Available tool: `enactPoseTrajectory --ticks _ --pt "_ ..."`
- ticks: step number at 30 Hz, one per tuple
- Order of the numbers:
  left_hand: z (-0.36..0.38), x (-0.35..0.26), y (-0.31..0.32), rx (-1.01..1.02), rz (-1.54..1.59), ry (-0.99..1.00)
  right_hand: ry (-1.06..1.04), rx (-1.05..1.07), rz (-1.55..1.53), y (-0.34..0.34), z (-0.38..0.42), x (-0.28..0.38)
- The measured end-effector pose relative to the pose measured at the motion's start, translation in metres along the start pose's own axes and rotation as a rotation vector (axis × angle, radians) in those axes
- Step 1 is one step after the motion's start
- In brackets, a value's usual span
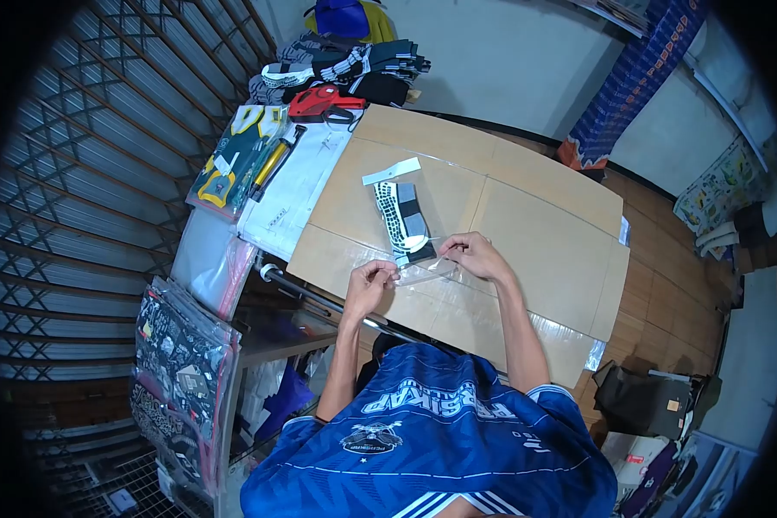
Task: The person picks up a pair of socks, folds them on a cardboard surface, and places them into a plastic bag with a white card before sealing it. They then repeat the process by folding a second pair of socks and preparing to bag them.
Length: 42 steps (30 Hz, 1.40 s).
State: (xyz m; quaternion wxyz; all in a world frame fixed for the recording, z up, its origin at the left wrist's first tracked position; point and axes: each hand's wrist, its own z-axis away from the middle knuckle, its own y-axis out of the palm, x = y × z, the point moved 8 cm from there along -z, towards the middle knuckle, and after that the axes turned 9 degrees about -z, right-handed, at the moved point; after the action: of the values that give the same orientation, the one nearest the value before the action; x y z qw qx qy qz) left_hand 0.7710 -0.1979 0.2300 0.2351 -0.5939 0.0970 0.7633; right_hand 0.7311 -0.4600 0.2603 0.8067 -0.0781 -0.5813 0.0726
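Observation:
Folded socks (pixel 403 220) with a black, white and grey pattern lie on the brown cardboard (pixel 527 250), a white card header at their far end. Just below their near end, a clear plastic piece (pixel 427 271) stretches between both hands. My left hand (pixel 372 285) pinches its left side near the cardboard's front edge. The fingers of my right hand (pixel 472 255) are closed on the right side of the same plastic, close to the socks' near right corner.
A red tag gun or tape tool (pixel 324 104) lies at the back left, before stacked dark clothing (pixel 371 65). Bagged green and yellow items (pixel 233 164) lie at the left beside a yellow-black tool (pixel 273 162). A metal rail (pixel 311 296) runs below the front edge.

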Motion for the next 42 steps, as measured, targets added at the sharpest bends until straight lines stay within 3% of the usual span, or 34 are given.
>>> enactPoseTrajectory --ticks 11,17,35,42 --pt "0.005 0.004 -0.004 0.009 -0.029 0.063 -0.190 0.018 -0.034 0.000 0.016 0.013" --pt "0.005 0.005 -0.005 -0.016 -0.053 0.061 -0.167 -0.007 -0.040 0.000 0.021 0.014" --pt "0.006 0.003 -0.001 -0.221 -0.061 0.055 -0.270 -0.318 -0.007 0.003 0.021 -0.005" --pt "0.013 -0.008 0.005 -0.295 -0.130 0.074 -0.222 -0.424 0.012 0.004 0.032 0.001"
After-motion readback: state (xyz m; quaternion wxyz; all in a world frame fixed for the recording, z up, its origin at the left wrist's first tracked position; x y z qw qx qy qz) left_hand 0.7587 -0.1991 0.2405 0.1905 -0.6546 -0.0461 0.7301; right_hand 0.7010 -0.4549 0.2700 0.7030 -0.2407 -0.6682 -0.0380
